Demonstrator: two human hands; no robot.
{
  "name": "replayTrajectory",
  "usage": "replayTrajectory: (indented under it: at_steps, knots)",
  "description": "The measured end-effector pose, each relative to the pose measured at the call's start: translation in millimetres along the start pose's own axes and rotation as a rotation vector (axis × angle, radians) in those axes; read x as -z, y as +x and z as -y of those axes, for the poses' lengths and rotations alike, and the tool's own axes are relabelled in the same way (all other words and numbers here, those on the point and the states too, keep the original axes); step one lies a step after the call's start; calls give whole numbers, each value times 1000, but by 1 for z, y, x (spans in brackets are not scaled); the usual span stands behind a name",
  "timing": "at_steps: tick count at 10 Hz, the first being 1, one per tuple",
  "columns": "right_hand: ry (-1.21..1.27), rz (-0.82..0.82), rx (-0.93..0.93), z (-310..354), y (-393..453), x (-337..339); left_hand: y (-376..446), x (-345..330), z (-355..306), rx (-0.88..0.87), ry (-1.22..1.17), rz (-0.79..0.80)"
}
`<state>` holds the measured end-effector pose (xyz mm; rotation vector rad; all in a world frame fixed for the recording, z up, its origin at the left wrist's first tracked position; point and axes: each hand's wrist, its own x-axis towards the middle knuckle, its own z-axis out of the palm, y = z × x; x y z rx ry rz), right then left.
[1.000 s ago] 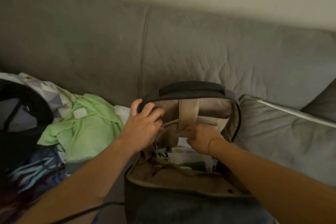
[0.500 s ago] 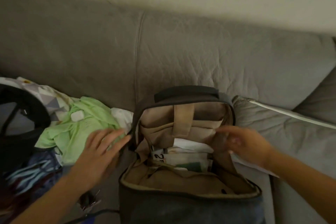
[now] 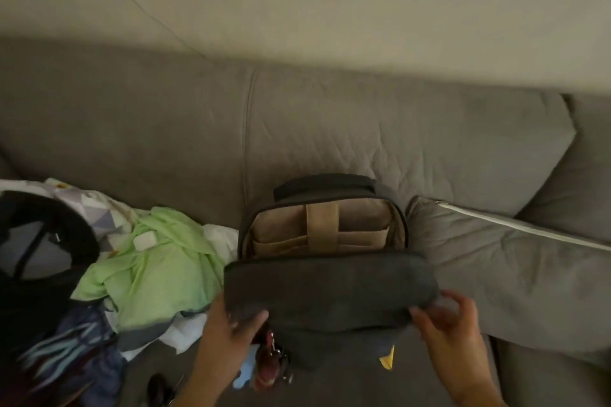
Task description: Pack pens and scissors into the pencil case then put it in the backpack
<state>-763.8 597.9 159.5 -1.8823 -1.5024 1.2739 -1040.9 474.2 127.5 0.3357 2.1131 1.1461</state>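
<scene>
- While the backpack (image 3: 330, 294) sits upright on the grey sofa (image 3: 330, 129), its dark front flap is folded up over most of the opening
- tan lining and a tan strap (image 3: 322, 225) show in the gap left open at the top
- left hand (image 3: 228, 334) grips the flap's lower left corner, thumb curled over the dark fabric
- right hand (image 3: 446, 330) is at the lower right corner, fingers curled at the edge; blurred, but it looks like a grip on the fabric
- pencil case, pens and scissors can't be seen; whatever is inside the bag is hidden by the flap
- small yellow tag (image 3: 387, 358) pokes out at the bag's lower right
- red keyring charms (image 3: 269, 360) hang just under the left hand, beside a pale blue bit
- green cloth (image 3: 158, 268) lies in a heap just left of the bag, with white and patterned fabric around it
- black cap (image 3: 39, 241) at the far left edge
- grey cushion (image 3: 512, 268) with a white zip line touches the bag's right side
</scene>
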Motion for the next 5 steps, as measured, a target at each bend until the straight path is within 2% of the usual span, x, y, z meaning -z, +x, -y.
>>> replayTrajectory:
  at_steps: [1,2,3,4,5]
  knots:
    - [81,41,112,29,35,-22,18,2,-11,-140,20,-113]
    - [34,398,204,37,57,-41,37,-15,-22,-256,51,-134]
    - [-199,608,190,39,74,-43,42,-23,-7,-365,299,-4]
    - [-311,654,176,46,83,-33,47,-18,-13,-305,351,83]
    - [-270,636,223,34,64,-11,36,1,5,-287,268,153]
